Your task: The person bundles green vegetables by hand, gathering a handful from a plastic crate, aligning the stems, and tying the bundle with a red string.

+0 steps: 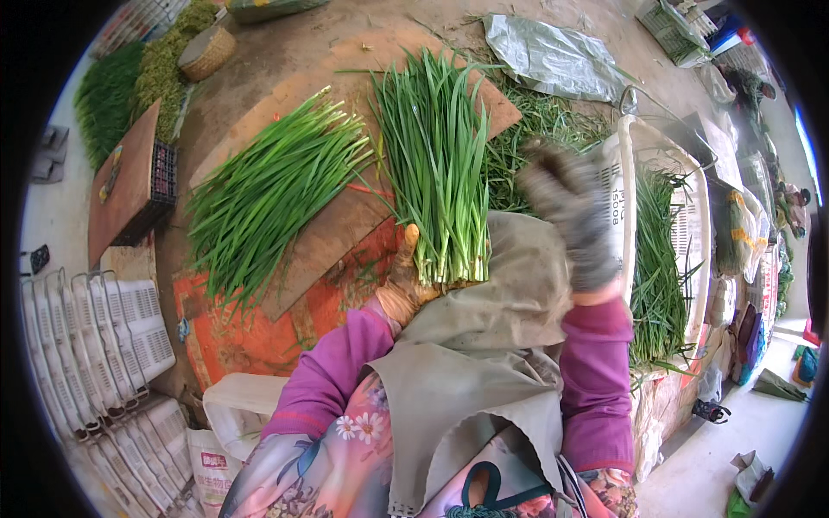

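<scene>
My left hand (pixel 411 278), in a stained rubber glove, is closed around the cut ends of a bunch of garlic chives (pixel 437 168), its thumb up along the left side. The leaves point away from me. My right hand (pixel 560 188), in a dark dirty glove, is blurred by motion between the bunch and a white plastic basket (pixel 625 213); its fingers cannot be made out. More chives (pixel 660 272) lie in that basket. To the left, a pile of chives (pixel 285 194) rests on a brown board (pixel 337 246), cut ends pointing away from me.
Loose leaves (pixel 557 120) litter the ground beyond my right hand, near a grey plastic sheet (pixel 550 55). At the left are stacked white crates (pixel 139 324) and a board-topped black crate (pixel 126 181). A white tub (pixel 239 395) stands by my left elbow. People are far right.
</scene>
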A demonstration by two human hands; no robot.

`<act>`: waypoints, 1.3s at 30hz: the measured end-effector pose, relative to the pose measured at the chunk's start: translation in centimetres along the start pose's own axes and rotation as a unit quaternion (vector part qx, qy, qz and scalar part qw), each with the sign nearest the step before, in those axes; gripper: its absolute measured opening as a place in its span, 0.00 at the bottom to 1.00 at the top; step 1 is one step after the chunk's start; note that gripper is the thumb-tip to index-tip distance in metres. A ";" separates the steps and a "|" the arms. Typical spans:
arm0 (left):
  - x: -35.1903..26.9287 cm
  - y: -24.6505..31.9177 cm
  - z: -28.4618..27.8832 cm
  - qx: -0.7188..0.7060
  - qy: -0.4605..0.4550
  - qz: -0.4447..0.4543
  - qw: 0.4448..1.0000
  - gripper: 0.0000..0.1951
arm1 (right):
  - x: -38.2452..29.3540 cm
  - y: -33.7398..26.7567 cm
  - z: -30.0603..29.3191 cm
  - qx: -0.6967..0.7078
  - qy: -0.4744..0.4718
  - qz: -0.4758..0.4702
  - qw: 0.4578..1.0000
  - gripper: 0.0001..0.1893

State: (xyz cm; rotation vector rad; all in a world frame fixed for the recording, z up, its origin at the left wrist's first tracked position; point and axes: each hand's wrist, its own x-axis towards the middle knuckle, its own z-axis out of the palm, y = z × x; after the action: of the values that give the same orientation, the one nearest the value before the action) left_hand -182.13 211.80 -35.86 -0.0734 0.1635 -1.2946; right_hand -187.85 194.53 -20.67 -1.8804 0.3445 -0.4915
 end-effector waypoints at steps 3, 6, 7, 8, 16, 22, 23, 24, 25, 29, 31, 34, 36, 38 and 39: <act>-1.1 0.2 0.6 0.052 0.106 0.056 0.991 0.44 | -0.9 3.0 4.1 -0.270 -0.165 0.048 0.947 0.24; -1.3 0.3 -1.3 0.032 0.037 0.023 0.999 0.41 | -0.8 3.3 6.9 -0.374 -0.217 0.106 0.896 0.29; -1.3 0.5 -1.5 0.031 0.024 0.010 0.999 0.40 | -0.7 3.5 7.2 -0.387 -0.230 0.118 0.885 0.29; -1.2 0.4 -1.8 0.024 0.001 0.011 1.000 0.38 | -0.5 3.4 7.4 -0.389 -0.245 0.124 0.879 0.28; -1.3 0.4 -2.1 0.036 0.042 0.017 0.998 0.33 | -2.1 7.3 7.5 -0.080 -0.194 0.199 0.957 0.18; -1.2 0.1 -1.4 0.054 0.047 0.014 0.997 0.31 | -2.6 7.2 8.4 -0.127 -0.112 0.232 0.958 0.20; -1.1 0.0 -1.1 0.062 0.049 0.016 0.997 0.31 | -2.7 7.5 8.5 -0.160 -0.096 0.200 0.962 0.21; -1.2 0.0 -0.9 0.069 0.052 0.021 0.996 0.31 | -2.5 7.0 8.5 -0.226 -0.109 0.191 0.949 0.22; -1.3 0.0 -0.7 0.076 0.055 0.026 0.995 0.31 | -2.1 6.6 8.6 -0.263 -0.129 0.184 0.938 0.21; -0.7 -0.1 -0.9 0.115 0.040 0.033 0.992 0.29 | -1.2 7.0 8.2 -0.206 -0.180 0.210 0.939 0.16; -0.9 0.0 -1.5 0.095 0.055 0.034 0.993 0.28 | -1.0 6.2 7.8 -0.012 -0.194 0.287 0.938 0.15; -0.9 -0.3 -1.3 0.060 0.045 0.029 0.997 0.27 | -2.1 5.9 7.0 0.186 -0.097 0.347 0.914 0.12; -0.8 -0.3 -1.0 0.059 0.063 0.023 0.996 0.26 | -2.3 6.5 7.0 0.227 -0.059 0.344 0.909 0.13; -0.9 -0.3 -1.6 0.068 0.086 0.016 0.994 0.25 | -2.2 6.9 7.7 0.084 -0.078 0.315 0.942 0.16; -0.8 -0.2 -2.0 0.079 0.097 0.012 0.992 0.25 | -2.0 6.9 8.1 0.011 -0.087 0.296 0.951 0.17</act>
State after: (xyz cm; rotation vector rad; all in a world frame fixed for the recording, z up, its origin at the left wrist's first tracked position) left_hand -182.91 212.62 -37.74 0.1899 0.2262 -1.2856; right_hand -185.65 199.65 -29.99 -1.6752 0.7473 0.0758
